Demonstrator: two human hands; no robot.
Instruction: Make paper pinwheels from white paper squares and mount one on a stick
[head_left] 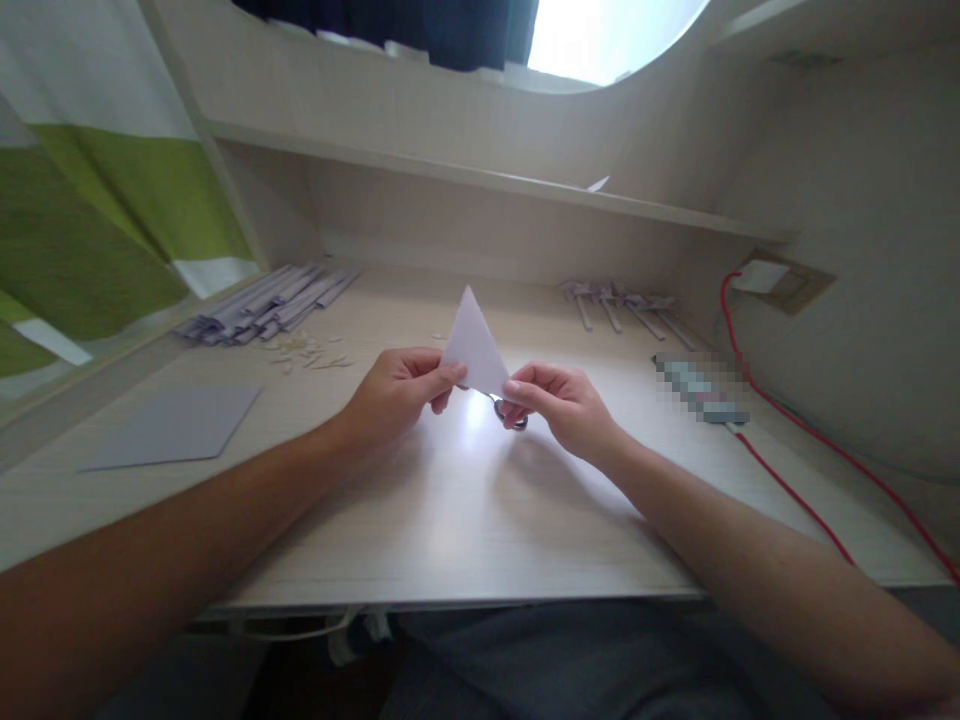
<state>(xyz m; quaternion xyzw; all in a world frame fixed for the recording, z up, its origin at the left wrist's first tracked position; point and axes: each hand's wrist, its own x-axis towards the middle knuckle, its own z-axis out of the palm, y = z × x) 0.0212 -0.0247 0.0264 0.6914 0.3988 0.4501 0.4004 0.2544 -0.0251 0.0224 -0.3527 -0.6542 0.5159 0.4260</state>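
Note:
A white paper folded into a triangle (474,342) is held upright above the middle of the desk (450,510). My left hand (397,392) pinches its lower left corner. My right hand (559,400) pinches its lower right corner. Under the right fingers a small metal object (513,417), perhaps scissors, shows partly; whether the hand holds it I cannot tell.
A flat grey sheet (176,425) lies at the left. Several folded paper strips (266,300) are piled at the back left, with small scraps (307,352) beside them. Folded paper pieces (622,303) lie at the back right. A red cable (810,440) runs along the right wall.

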